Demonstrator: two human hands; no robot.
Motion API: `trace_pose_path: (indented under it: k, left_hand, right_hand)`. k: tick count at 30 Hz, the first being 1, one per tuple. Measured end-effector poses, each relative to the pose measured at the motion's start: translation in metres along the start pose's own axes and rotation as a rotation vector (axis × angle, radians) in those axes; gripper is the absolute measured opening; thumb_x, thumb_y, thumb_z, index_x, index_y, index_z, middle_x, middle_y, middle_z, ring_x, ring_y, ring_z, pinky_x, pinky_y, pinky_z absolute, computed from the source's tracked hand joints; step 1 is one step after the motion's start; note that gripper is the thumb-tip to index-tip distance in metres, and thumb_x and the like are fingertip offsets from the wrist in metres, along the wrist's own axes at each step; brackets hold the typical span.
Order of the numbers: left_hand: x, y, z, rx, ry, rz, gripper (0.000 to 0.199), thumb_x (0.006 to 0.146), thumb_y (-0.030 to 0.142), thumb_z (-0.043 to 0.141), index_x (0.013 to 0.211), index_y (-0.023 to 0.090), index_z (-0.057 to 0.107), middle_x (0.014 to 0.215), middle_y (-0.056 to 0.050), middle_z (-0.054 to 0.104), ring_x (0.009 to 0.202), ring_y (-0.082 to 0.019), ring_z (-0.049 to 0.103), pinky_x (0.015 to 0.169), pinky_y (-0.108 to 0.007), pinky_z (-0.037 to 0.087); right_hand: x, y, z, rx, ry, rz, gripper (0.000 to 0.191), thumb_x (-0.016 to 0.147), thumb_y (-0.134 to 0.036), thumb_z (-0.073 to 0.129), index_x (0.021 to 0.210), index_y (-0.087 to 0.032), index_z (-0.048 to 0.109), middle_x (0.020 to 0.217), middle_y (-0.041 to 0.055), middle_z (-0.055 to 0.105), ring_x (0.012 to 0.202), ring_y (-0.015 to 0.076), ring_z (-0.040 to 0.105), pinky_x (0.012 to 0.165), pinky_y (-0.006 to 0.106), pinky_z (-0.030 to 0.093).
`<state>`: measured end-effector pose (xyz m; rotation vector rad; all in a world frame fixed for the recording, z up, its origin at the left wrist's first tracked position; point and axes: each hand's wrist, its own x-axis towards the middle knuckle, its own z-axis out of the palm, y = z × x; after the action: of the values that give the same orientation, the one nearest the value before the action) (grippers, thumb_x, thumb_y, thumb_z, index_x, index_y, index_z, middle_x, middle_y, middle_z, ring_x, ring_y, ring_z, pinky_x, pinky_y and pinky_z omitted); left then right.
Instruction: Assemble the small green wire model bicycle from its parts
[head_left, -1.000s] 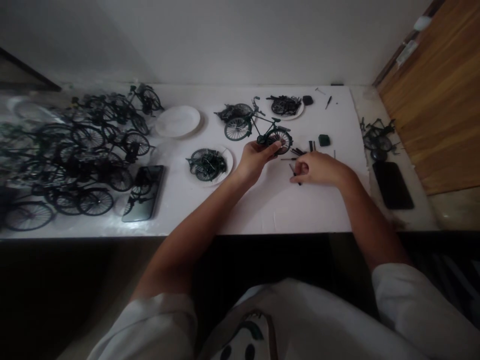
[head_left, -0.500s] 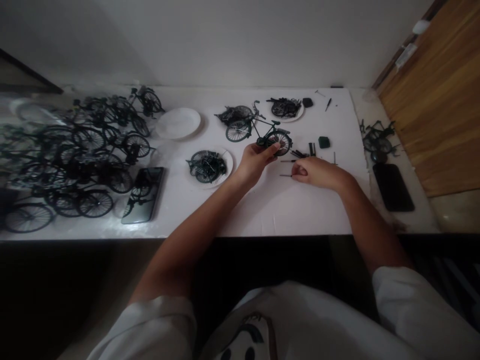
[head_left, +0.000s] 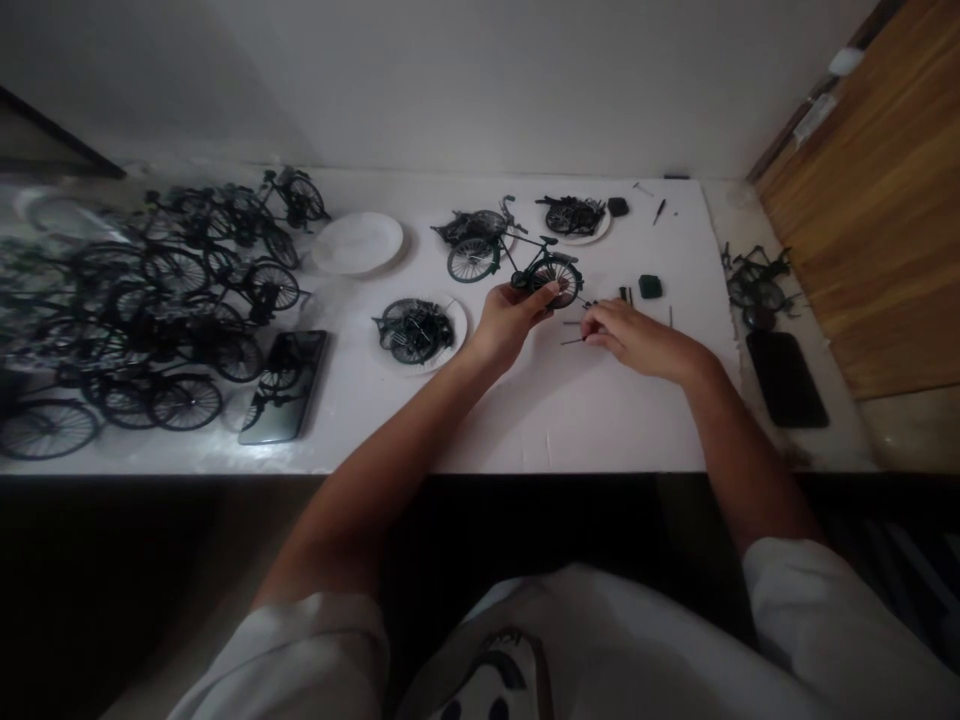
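My left hand [head_left: 512, 318] grips a dark green miniature bicycle [head_left: 529, 262] by its rear wheel, thumb over the spokes. The bicycle is raised above the table, its handlebar to the upper left. To the right of it, my right hand [head_left: 628, 335] is closed with the fingertips pinched around a thin dark rod [head_left: 571, 342], whose tip points left. Whether the rod is a screwdriver shaft I cannot make out. Small dark sticks [head_left: 625, 294] lie just beyond those fingers, partly hidden by the hand. A dark green block [head_left: 650, 287] sits behind them.
Several finished miniature bicycles [head_left: 172, 270] crowd the left side. Near them are a white plate [head_left: 358, 243] and a phone [head_left: 285, 388]. Another plate [head_left: 460, 322] holds bicycle parts. A black phone [head_left: 787, 378] and a miniature bicycle [head_left: 757, 278] lie at the right, by a wooden panel [head_left: 885, 220].
My right hand has shifted slightly up and away from me, and the thin rod moved with it. My left hand still holds the bicycle in nearly the same place.
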<state>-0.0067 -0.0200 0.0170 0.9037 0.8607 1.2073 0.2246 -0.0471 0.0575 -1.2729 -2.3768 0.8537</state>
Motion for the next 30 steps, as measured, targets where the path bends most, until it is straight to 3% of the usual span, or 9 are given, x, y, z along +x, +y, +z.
trace_pose_path:
  k: [3, 8, 12, 16, 20, 26, 30]
  left_hand:
    - [-0.002, 0.001, 0.001, 0.000, -0.010, 0.009, 0.045, 0.077, 0.047, 0.100, 0.105, 0.016, 0.084, 0.114, -0.014, 0.084, 0.108, -0.023, 0.079, 0.095, -0.036, 0.061]
    - [-0.003, 0.001, 0.002, 0.006, -0.027, 0.014, 0.047, 0.076, 0.049, 0.101, 0.106, 0.016, 0.085, 0.114, -0.013, 0.085, 0.107, -0.022, 0.079, 0.098, -0.037, 0.061]
    - [-0.003, 0.000, 0.002, 0.020, -0.034, 0.012, 0.048, 0.077, 0.050, 0.100, 0.107, 0.016, 0.085, 0.119, -0.015, 0.085, 0.108, -0.022, 0.080, 0.098, -0.036, 0.061]
    - [-0.004, -0.001, 0.002, 0.038, -0.071, 0.015, 0.048, 0.079, 0.049, 0.100, 0.110, 0.015, 0.085, 0.117, -0.015, 0.085, 0.106, -0.022, 0.081, 0.096, -0.035, 0.061]
    - [-0.006, -0.002, 0.003, 0.049, -0.107, 0.025, 0.047, 0.080, 0.048, 0.099, 0.108, 0.014, 0.085, 0.113, -0.015, 0.086, 0.103, -0.022, 0.081, 0.094, -0.035, 0.061]
    - [-0.006, -0.001, 0.004, 0.079, -0.118, 0.020, 0.048, 0.079, 0.050, 0.099, 0.106, 0.013, 0.085, 0.111, -0.014, 0.086, 0.102, -0.022, 0.082, 0.092, -0.034, 0.062]
    - [-0.007, -0.001, 0.005, 0.075, -0.102, 0.020, 0.046, 0.078, 0.048, 0.100, 0.105, 0.014, 0.085, 0.108, -0.012, 0.086, 0.096, -0.019, 0.081, 0.088, -0.032, 0.063]
  right_hand:
    - [0.003, -0.007, -0.004, 0.157, 0.154, -0.022, 0.005, 0.105, -0.031, 0.070, 0.106, -0.027, 0.073, 0.109, 0.0066, 0.077, 0.099, 0.0258, 0.070, 0.093, 0.043, 0.056]
    - [0.009, -0.014, -0.009, 0.415, 0.633, -0.102, 0.046, 0.097, -0.070, 0.078, 0.105, -0.025, 0.075, 0.101, 0.0074, 0.072, 0.096, 0.0237, 0.070, 0.079, 0.037, 0.057]
    - [0.014, -0.010, -0.005, 0.396, 0.819, -0.121, 0.059, 0.092, -0.084, 0.074, 0.101, -0.026, 0.071, 0.103, 0.0089, 0.071, 0.103, 0.0257, 0.072, 0.076, 0.037, 0.059]
    - [0.018, -0.009, 0.011, 0.452, 0.761, -0.096, 0.060, 0.097, -0.087, 0.062, 0.114, -0.030, 0.066, 0.110, 0.0089, 0.075, 0.107, 0.0246, 0.076, 0.072, 0.034, 0.062]
    - [0.019, -0.011, 0.025, 0.507, 0.697, -0.116, 0.052, 0.100, -0.080, 0.066, 0.116, -0.031, 0.063, 0.105, 0.0069, 0.079, 0.101, 0.0226, 0.081, 0.075, 0.034, 0.068]
    - [0.024, -0.001, 0.030, 0.508, 0.722, -0.270, 0.045, 0.103, -0.072, 0.069, 0.119, -0.031, 0.064, 0.100, 0.0026, 0.081, 0.091, 0.0191, 0.083, 0.074, 0.032, 0.072]
    - [0.023, 0.002, 0.029, 0.477, 0.724, -0.288, 0.036, 0.106, -0.065, 0.070, 0.117, -0.031, 0.066, 0.099, 0.0015, 0.083, 0.086, 0.0179, 0.084, 0.070, 0.030, 0.072]
